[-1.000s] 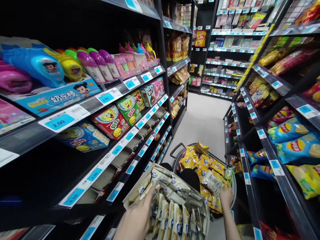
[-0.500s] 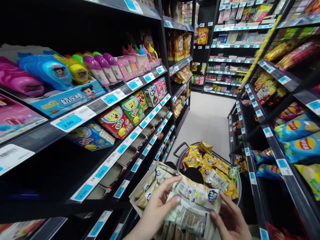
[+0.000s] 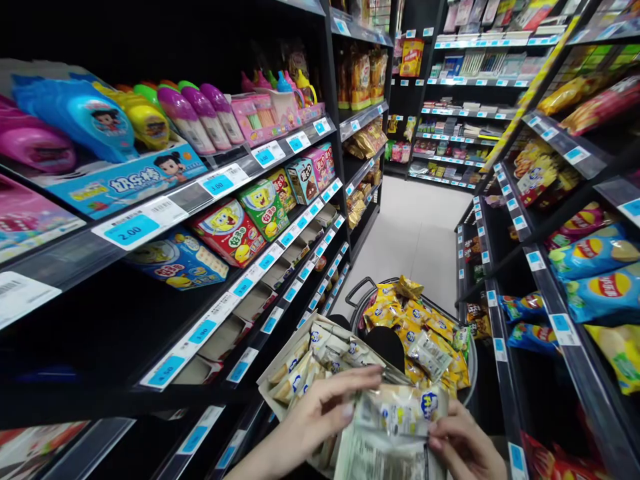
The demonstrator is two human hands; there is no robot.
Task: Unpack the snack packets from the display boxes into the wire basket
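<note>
My right hand (image 3: 467, 437) pinches the right end of a pale snack packet (image 3: 400, 417) with a blue logo. At the packet's left end my left hand (image 3: 327, 403) has its thumb and fingers closed on the edge. A second packet (image 3: 380, 460), with grey printed text, hangs just below, partly cut off by the frame. Under my hands sits an open cardboard box (image 3: 274, 393) filled with similar pale packets; my left forearm covers part of it. Beyond the box stands a round basket (image 3: 474, 373) with yellow snack packets (image 3: 415, 320) in it.
To my left, black shelves carry snack boxes (image 3: 227, 230), toy-shaped sweets (image 3: 103, 123) and price tags. On the right, shelves hold chip bags (image 3: 595, 253). A pale floor aisle (image 3: 405, 220) runs between them to stocked shelves (image 3: 465, 107) at the back.
The held packet has shifted slightly down and right and turned more upright. My left hand has moved toward its left edge, uncovering more packets in the box.
</note>
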